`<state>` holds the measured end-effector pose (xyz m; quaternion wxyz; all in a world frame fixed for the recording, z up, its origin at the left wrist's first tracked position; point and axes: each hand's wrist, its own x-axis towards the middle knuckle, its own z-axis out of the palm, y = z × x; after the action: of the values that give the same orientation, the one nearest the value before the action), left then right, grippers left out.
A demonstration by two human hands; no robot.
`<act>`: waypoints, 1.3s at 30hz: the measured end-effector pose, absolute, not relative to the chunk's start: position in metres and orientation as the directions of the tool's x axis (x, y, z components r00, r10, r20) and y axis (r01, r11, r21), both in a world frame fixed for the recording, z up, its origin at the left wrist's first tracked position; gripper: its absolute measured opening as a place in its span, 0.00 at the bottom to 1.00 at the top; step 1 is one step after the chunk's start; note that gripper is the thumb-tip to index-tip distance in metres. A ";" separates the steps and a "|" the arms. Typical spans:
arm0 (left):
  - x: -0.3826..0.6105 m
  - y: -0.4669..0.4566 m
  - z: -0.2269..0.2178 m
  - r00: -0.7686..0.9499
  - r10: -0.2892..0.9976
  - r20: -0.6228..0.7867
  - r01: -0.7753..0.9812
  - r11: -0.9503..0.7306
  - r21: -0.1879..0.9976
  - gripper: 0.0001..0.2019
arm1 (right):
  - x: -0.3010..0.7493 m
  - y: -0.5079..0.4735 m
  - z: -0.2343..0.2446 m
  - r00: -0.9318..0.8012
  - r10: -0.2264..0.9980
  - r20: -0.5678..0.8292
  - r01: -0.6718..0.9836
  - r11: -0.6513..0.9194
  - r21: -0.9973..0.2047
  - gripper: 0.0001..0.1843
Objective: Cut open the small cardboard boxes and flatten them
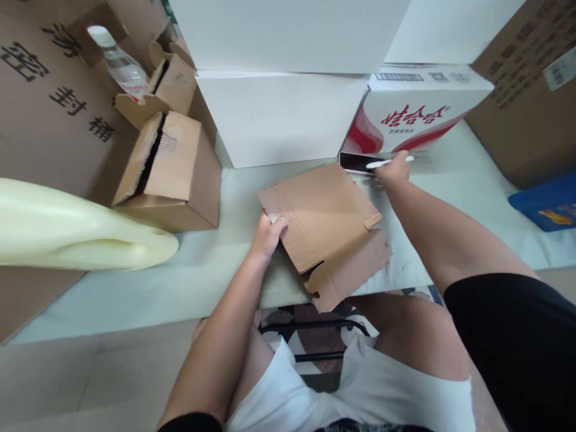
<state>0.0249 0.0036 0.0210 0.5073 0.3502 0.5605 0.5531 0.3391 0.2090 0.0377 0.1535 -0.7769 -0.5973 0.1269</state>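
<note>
My left hand [269,235] grips the left edge of a flattened brown cardboard box [319,210], thumb on top. This carton lies tilted across the pale green table cover, and one of its flaps [351,270] hangs toward the table's front edge. Beyond it, my right hand [395,170] is closed around a slim white pen-shaped tool [378,164], whose exact kind I cannot make out. Beside the tool's left end lies a dark-screened phone [353,162], at the foot of a white and red printed carton [405,114].
Large white boxes [288,114] stand stacked at the back. To the left are an open brown box [175,174], a clear bottle [123,69] and a pale yellow rounded object [81,228]. A blue packet [546,203] rests at the right by a big carton [526,102].
</note>
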 end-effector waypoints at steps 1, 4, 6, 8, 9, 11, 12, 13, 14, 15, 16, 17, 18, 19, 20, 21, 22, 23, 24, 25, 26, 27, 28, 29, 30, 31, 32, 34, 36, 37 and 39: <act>0.025 0.003 0.021 -0.242 0.953 -0.182 -0.167 0.144 0.975 0.22 | 0.338 0.208 0.038 0.259 0.966 -0.005 0.894 -0.242 -0.377 0.25; 0.025 0.003 0.021 -0.246 0.950 -0.192 -0.173 0.152 0.973 0.22 | 0.334 0.207 0.040 0.192 0.981 -0.022 0.920 -0.188 -0.343 0.29; 0.025 0.003 0.022 -0.246 0.949 -0.198 -0.171 0.159 0.972 0.21 | 0.332 0.207 0.040 0.139 0.989 -0.051 0.934 -0.148 -0.325 0.30; 0.024 0.004 0.023 -0.244 0.947 -0.209 -0.166 0.172 0.971 0.21 | 0.332 0.208 0.041 0.117 0.990 -0.077 0.941 -0.135 -0.311 0.29; 0.024 0.004 0.023 -0.244 0.946 -0.214 -0.163 0.178 0.971 0.22 | 0.333 0.209 0.041 0.111 0.990 -0.089 0.942 -0.133 -0.307 0.29; 0.025 0.005 0.023 -0.241 0.946 -0.216 -0.159 0.181 0.971 0.22 | 0.334 0.211 0.042 0.099 0.989 -0.114 0.944 -0.130 -0.303 0.28; 0.025 0.005 0.024 -0.238 0.948 -0.211 -0.158 0.177 0.971 0.22 | 0.335 0.212 0.043 0.094 0.988 -0.123 0.945 -0.128 -0.302 0.29; 0.025 0.005 0.024 -0.235 0.951 -0.203 -0.160 0.168 0.973 0.22 | 0.336 0.213 0.044 0.090 0.988 -0.128 0.946 -0.125 -0.300 0.29; 0.025 0.005 0.024 -0.231 0.953 -0.194 -0.165 0.158 0.974 0.22 | 0.336 0.214 0.044 0.086 0.988 -0.131 0.947 -0.122 -0.297 0.30; 0.026 0.006 0.024 -0.227 0.956 -0.186 -0.173 0.148 0.974 0.23 | 0.337 0.215 0.045 0.084 0.988 -0.130 0.949 -0.119 -0.292 0.31; 0.026 0.006 0.025 -0.223 0.958 -0.180 -0.182 0.140 0.973 0.23 | 0.337 0.216 0.044 0.082 0.989 -0.127 0.951 -0.116 -0.288 0.32; 0.026 0.006 0.025 -0.222 0.959 -0.176 -0.188 0.135 0.973 0.23 | 0.338 0.216 0.044 0.081 0.989 -0.123 0.952 -0.113 -0.284 0.33; 0.026 0.006 0.025 -0.222 0.959 -0.176 -0.190 0.135 0.972 0.23 | 0.338 0.216 0.042 0.080 0.990 -0.120 0.953 -0.111 -0.282 0.33; 0.026 0.006 0.025 -0.223 0.958 -0.179 -0.189 0.138 0.972 0.22 | 0.339 0.216 0.041 0.079 0.990 -0.115 0.954 -0.109 -0.281 0.34; 0.026 0.006 0.025 -0.222 0.958 -0.183 -0.185 0.142 0.972 0.22 | 0.340 0.215 0.039 0.077 0.991 -0.108 0.954 -0.105 -0.281 0.33; 0.026 0.005 0.026 -0.221 0.957 -0.187 -0.181 0.149 0.972 0.22 | 0.340 0.214 0.037 0.075 0.992 -0.098 0.954 -0.100 -0.282 0.33; 0.025 0.005 0.026 -0.221 0.956 -0.192 -0.178 0.154 0.972 0.22 | 0.340 0.212 0.036 0.073 0.993 -0.088 0.955 -0.095 -0.283 0.33; 0.025 0.005 0.026 -0.223 0.955 -0.195 -0.177 0.157 0.972 0.22 | 0.341 0.210 0.035 0.071 0.994 -0.078 0.955 -0.091 -0.283 0.32; 0.025 0.005 0.025 -0.226 0.954 -0.197 -0.177 0.158 0.971 0.22 | 0.341 0.208 0.034 0.069 0.995 -0.070 0.955 -0.086 -0.284 0.32; 0.025 0.005 0.025 -0.230 0.953 -0.198 -0.179 0.158 0.971 0.22 | 0.341 0.205 0.033 0.066 0.996 -0.066 0.954 -0.083 -0.287 0.31; 0.025 0.005 0.025 -0.234 0.952 -0.197 -0.181 0.157 0.971 0.22 | 0.341 0.203 0.033 0.065 0.996 -0.064 0.953 -0.081 -0.290 0.30; 0.025 0.005 0.025 -0.237 0.951 -0.198 -0.182 0.157 0.971 0.22 | 0.341 0.200 0.033 0.064 0.996 -0.065 0.952 -0.080 -0.295 0.30; 0.025 0.005 0.025 -0.238 0.951 -0.200 -0.182 0.158 0.970 0.21 | 0.340 0.198 0.033 0.064 0.996 -0.064 0.951 -0.080 -0.299 0.30; 0.025 0.005 0.025 -0.238 0.950 -0.201 -0.180 0.161 0.970 0.21 | 0.340 0.196 0.034 0.065 0.996 -0.062 0.950 -0.081 -0.303 0.30; 0.025 0.005 0.025 -0.241 0.949 -0.202 -0.178 0.161 0.971 0.20 | 0.340 0.195 0.034 0.068 0.996 -0.061 0.948 -0.083 -0.307 0.30; 0.025 0.005 0.024 -0.244 0.948 -0.202 -0.176 0.161 0.971 0.20 | 0.339 0.194 0.034 0.071 0.996 -0.059 0.947 -0.086 -0.310 0.29; 0.025 0.005 0.024 -0.248 0.947 -0.203 -0.177 0.162 0.971 0.20 | 0.339 0.193 0.034 0.074 0.996 -0.056 0.946 -0.088 -0.312 0.29; 0.025 0.005 0.025 -0.250 0.945 -0.209 -0.183 0.166 0.969 0.21 | 0.340 0.192 0.033 0.075 0.996 -0.048 0.944 -0.086 -0.318 0.28; 0.025 0.005 0.025 -0.249 0.943 -0.220 -0.194 0.174 0.965 0.22 | 0.342 0.192 0.032 0.066 0.997 -0.041 0.943 -0.075 -0.324 0.27; 0.025 0.005 0.025 -0.247 0.943 -0.222 -0.199 0.175 0.964 0.22 | 0.343 0.192 0.031 0.060 0.997 -0.038 0.943 -0.069 -0.327 0.27; 0.025 0.006 0.026 -0.241 0.946 -0.216 -0.203 0.168 0.965 0.23 | 0.347 0.194 0.030 0.049 0.998 -0.037 0.940 -0.058 -0.337 0.28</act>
<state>0.0251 0.0058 0.0256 0.5192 0.3312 0.5607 0.5535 0.3469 0.1936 0.0303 0.1114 -0.7154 -0.6771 0.1314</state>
